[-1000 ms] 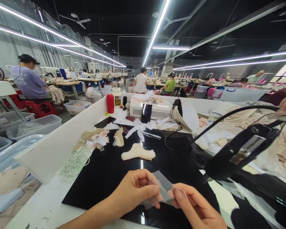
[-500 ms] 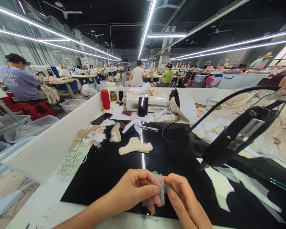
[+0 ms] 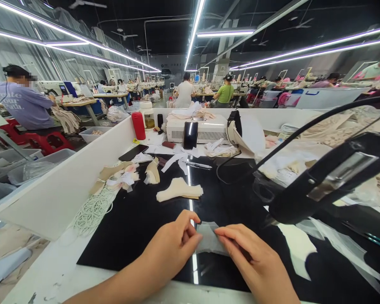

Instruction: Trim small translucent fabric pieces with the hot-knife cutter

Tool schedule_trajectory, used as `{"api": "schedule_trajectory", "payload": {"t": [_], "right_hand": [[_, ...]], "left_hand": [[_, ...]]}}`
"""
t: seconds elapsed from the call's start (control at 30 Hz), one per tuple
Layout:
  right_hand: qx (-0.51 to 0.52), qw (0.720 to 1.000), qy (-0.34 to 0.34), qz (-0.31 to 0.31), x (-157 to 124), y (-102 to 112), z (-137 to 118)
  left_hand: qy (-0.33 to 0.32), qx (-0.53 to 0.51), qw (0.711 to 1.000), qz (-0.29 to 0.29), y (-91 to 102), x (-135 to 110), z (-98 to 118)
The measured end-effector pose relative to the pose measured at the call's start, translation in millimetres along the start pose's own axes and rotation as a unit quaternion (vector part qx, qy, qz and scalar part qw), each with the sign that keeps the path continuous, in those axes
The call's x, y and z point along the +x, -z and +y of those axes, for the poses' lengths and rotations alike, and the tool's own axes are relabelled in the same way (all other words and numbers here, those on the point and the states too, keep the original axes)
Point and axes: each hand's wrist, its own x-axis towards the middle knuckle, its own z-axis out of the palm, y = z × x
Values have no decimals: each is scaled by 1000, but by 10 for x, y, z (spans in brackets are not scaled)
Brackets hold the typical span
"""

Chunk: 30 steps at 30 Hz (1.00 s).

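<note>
Between my two hands a small piece of sheer whitish fabric (image 3: 210, 238) is stretched flat just over the black mat (image 3: 129, 236). My left hand (image 3: 174, 240) pinches its left edge between thumb and fingers. At the other edge, my right hand (image 3: 251, 251) grips it with thumb and fingertips. Beyond them lies a small stack of cream fabric pieces (image 3: 179, 188). To the right of my right hand rests a pale cut piece (image 3: 297, 247), beside long sheer strips (image 3: 342, 247).
A black handheld tool with a cable (image 3: 323, 181) hangs over the mat's right side. Coiled pale green cord (image 3: 93, 213) and fabric scraps lie left. Behind stand a white machine (image 3: 199, 131), a phone (image 3: 190, 135) and a red bottle (image 3: 138, 126). A white panel (image 3: 60, 181) borders the left.
The sheer fabric, earlier bunched over my left fingers, is now spread flat between both hands. My right fingers have closed on its edge. The hand at the black tool is out of view.
</note>
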Motion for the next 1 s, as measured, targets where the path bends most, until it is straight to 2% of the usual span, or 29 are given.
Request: {"api": "schedule_trajectory", "payload": {"t": [0.1,0.2,0.33,0.5,0.8,1.0], "right_hand": [[-47,998,42,-13,25,-6,27],[-103,991,78,-24,21,-19,65],[-171,978,115,-20,-1,-56,111],[-196,972,124,-33,-3,-99,113],[-201,970,110,-75,-31,-109,186],[-194,973,118,-46,-12,-115,129]], "left_hand": [[-35,119,992,17,-19,-4,-34],[-95,225,969,24,-54,6,-103],[-139,302,943,17,-75,11,-159],[-157,328,931,25,-92,1,-167],[-151,329,932,26,-93,0,-170],[-150,330,932,23,-85,9,-165]]}}
